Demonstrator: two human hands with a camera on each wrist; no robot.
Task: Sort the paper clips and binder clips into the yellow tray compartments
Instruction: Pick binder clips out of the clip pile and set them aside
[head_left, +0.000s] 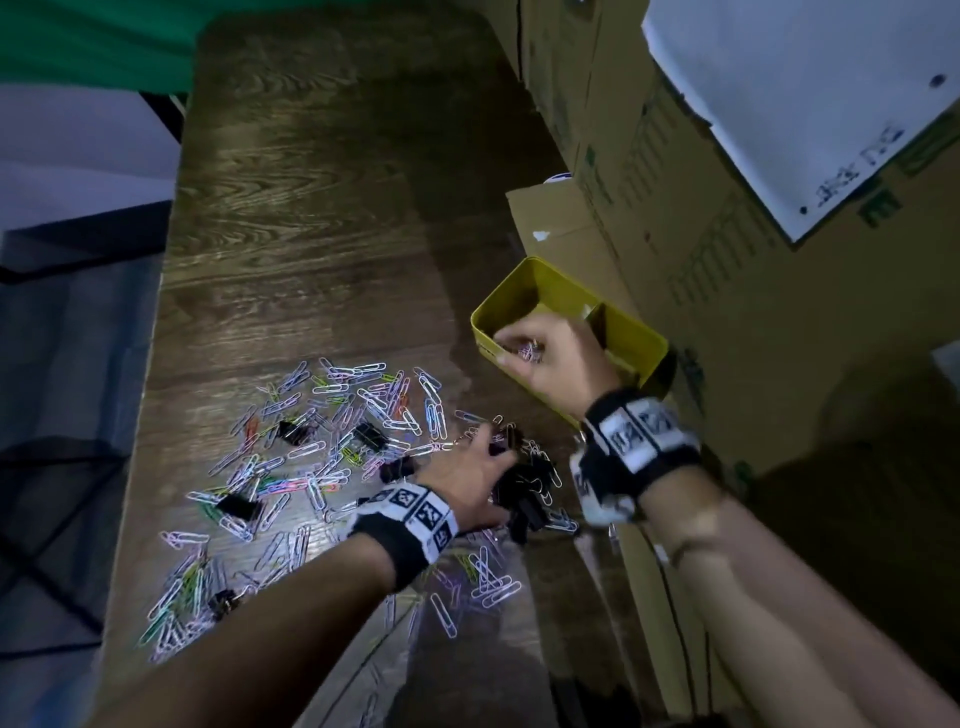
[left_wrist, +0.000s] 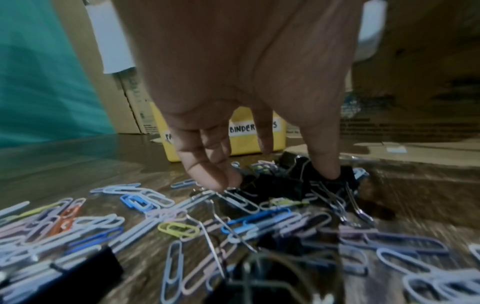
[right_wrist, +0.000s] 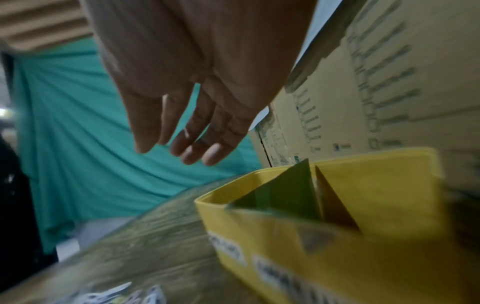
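Dim rm – dark wood table (head_left: 311, 218), cardboard boxes (head_left: 701, 218) rt, green curtain (head_left: 93, 36)

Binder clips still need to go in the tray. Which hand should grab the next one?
Left, probably. The left hand is already down on the black binder clip pile, its fingertips touching the clips. The right hand is over the yellow tray, with paper clips at its fingers.
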